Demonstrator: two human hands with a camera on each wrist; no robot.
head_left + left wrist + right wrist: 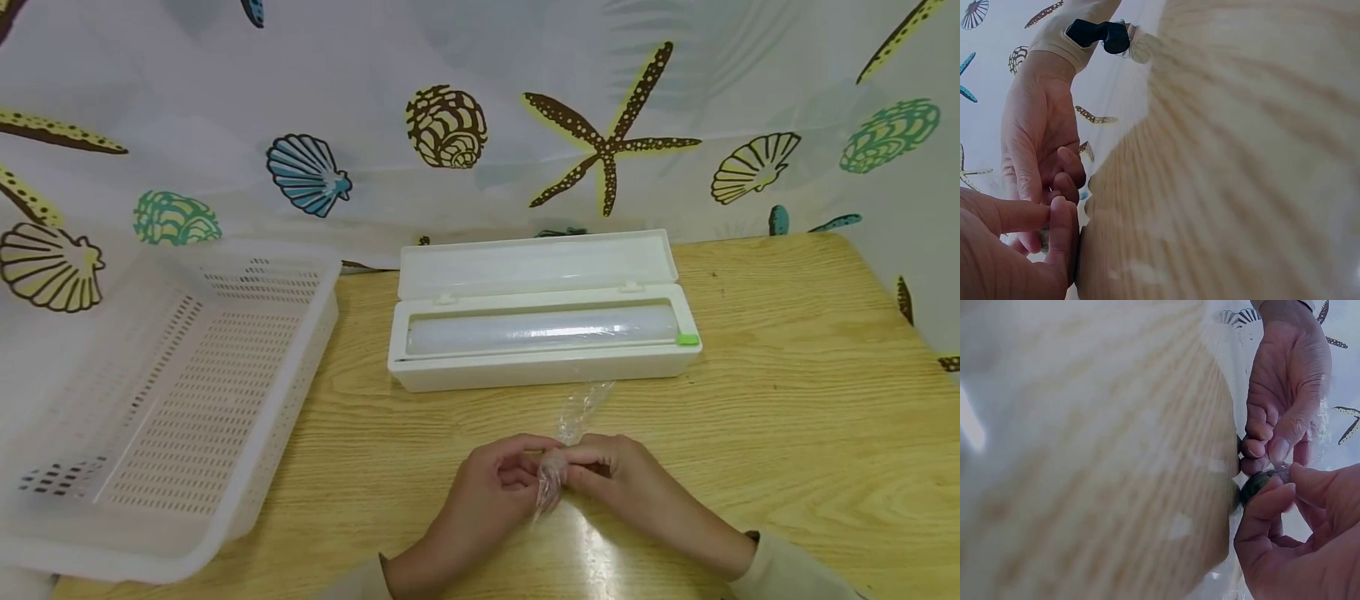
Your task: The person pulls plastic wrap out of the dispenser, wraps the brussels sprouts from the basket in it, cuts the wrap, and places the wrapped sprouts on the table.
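Between my two hands is a small bundle of crumpled plastic wrap (551,479), low over the table near its front. The left hand (491,487) pinches it from the left with curled fingers. From the other side, the thumb and fingertips of the right hand (637,483) pinch the wrap. In the right wrist view something dark green and roundish (1257,485) shows inside the film; its kind is hidden by wrap and fingers. A loose strip of clear film (581,408) trails from the bundle toward the long white dispenser box (543,372).
The box stands with its lid (536,262) raised, a roll of plastic wrap (540,329) inside and a green slider (687,339) at its right end. A white perforated basket (300,392) occupies the left side. Behind the wooden table (810,400) hangs a shell-patterned cloth (360,75).
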